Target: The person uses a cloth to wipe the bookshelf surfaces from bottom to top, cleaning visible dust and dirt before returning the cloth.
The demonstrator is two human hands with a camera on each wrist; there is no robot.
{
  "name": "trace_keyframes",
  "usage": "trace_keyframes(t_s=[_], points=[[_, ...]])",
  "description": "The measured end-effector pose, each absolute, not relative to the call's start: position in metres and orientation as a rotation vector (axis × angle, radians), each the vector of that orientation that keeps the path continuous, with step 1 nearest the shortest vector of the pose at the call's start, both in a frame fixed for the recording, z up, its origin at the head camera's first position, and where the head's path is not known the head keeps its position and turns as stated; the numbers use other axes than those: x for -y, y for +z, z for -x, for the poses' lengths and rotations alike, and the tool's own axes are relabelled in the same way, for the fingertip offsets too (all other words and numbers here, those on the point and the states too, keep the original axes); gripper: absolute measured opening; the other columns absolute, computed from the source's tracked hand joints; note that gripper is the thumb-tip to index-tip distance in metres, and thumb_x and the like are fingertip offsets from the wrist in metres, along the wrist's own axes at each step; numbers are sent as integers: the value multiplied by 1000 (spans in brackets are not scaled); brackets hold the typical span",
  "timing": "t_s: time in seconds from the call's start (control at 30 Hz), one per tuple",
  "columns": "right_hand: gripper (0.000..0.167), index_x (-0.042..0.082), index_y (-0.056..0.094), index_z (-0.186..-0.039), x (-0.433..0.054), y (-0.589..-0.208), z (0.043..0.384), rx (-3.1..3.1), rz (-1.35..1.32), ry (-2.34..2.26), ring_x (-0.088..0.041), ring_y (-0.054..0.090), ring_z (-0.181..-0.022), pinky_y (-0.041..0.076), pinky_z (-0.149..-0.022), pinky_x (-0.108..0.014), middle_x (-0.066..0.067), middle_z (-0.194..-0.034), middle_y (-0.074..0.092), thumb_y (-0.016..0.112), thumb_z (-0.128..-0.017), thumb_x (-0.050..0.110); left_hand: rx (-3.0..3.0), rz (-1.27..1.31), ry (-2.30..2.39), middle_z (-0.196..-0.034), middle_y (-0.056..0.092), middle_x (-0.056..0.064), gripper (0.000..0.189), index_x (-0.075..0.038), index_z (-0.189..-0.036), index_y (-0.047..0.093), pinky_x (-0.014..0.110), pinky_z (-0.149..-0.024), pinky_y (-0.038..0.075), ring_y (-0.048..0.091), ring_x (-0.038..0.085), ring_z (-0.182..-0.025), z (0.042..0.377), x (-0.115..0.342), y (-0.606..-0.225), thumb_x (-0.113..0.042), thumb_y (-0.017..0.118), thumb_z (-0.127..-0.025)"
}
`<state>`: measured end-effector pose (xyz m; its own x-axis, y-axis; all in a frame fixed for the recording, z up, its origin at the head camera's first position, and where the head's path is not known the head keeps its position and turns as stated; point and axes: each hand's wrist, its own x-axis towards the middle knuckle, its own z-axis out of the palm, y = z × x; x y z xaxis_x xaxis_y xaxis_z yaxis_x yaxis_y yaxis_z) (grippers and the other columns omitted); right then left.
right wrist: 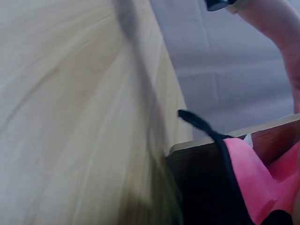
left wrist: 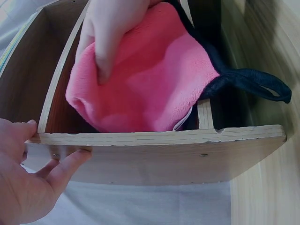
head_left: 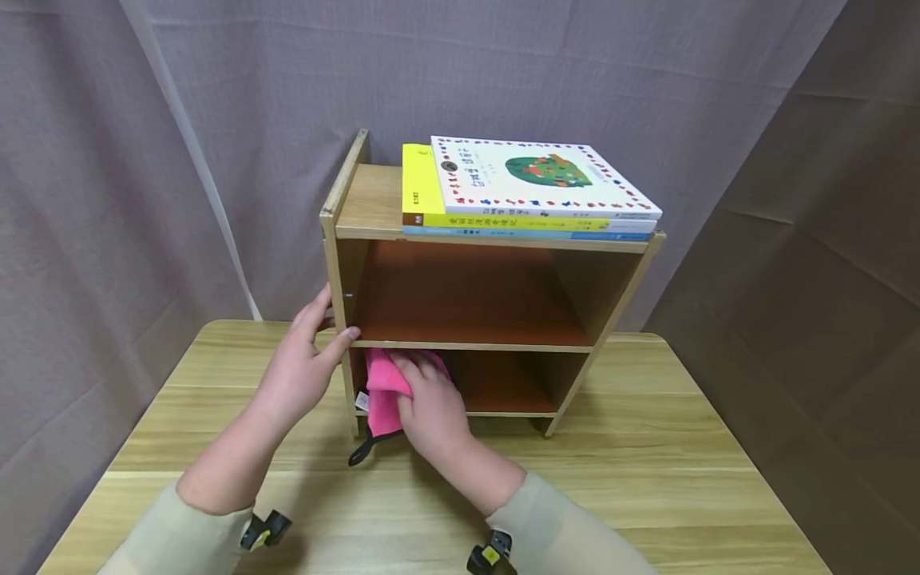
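A small wooden shelf unit (head_left: 467, 347) stands on the table. My left hand (head_left: 298, 379) grips its left side panel, thumb on the front edge and fingers along the outer face; the left wrist view shows this hand (left wrist: 28, 173) too. In the lower compartment, at its left end, my right hand (head_left: 434, 411) holds a pink cloth (head_left: 384, 391) with black trim. The cloth's black hanging loop (left wrist: 262, 84) and a small white tag (head_left: 362, 401) stick out at the front. Some fingertips of the right hand are hidden by the cloth.
Several books lie stacked on the shelf's top, a white picture book (head_left: 532, 176) uppermost and a yellow book (head_left: 418, 188) beneath. The wooden table (head_left: 647, 479) extends around the unit. Grey curtains (head_left: 216, 120) hang behind and on the left, a brown one (head_left: 826, 279) on the right.
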<state>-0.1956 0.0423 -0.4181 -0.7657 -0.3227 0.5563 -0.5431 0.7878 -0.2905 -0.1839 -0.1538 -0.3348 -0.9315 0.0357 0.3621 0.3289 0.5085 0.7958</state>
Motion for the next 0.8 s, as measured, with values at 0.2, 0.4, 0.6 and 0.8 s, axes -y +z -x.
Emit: trace_keyframes(t_s=[0.2,0.4,0.6,0.8], points=[[40,13,59,-131,-35,-409,193,2501,-529,833,-30,66,-95,55,-71,-47,-11,-111,64,57,-91,12,2465,304,-1386,-150,40,10,73,-27,-159,20,53,-106,39,50,28,-129,184,154,-335,-39,60,-99],[34,12,59,-127,-25,-402,186,2505,-491,1029,-28,67,-88,54,-71,-45,-9,-107,64,55,-93,14,2457,315,-1381,-149,40,11,73,-28,-159,21,53,-104,41,51,28,-127,184,154,-335,-37,61,-99],[36,14,57,-133,-13,-402,180,2478,-535,1124,-21,66,-88,55,-72,-39,-5,-114,63,53,-96,17,2449,318,-1395,-148,41,10,71,-31,-159,22,55,-105,39,51,28,-127,185,154,-335,-36,61,-99],[37,19,54,-138,-4,-404,175,2473,-553,1208,-18,65,-90,55,-76,-37,-2,-118,62,52,-101,24,2462,310,-1411,-148,41,10,72,-32,-159,20,53,-99,44,50,28,-128,184,154,-335,-37,61,-99]])
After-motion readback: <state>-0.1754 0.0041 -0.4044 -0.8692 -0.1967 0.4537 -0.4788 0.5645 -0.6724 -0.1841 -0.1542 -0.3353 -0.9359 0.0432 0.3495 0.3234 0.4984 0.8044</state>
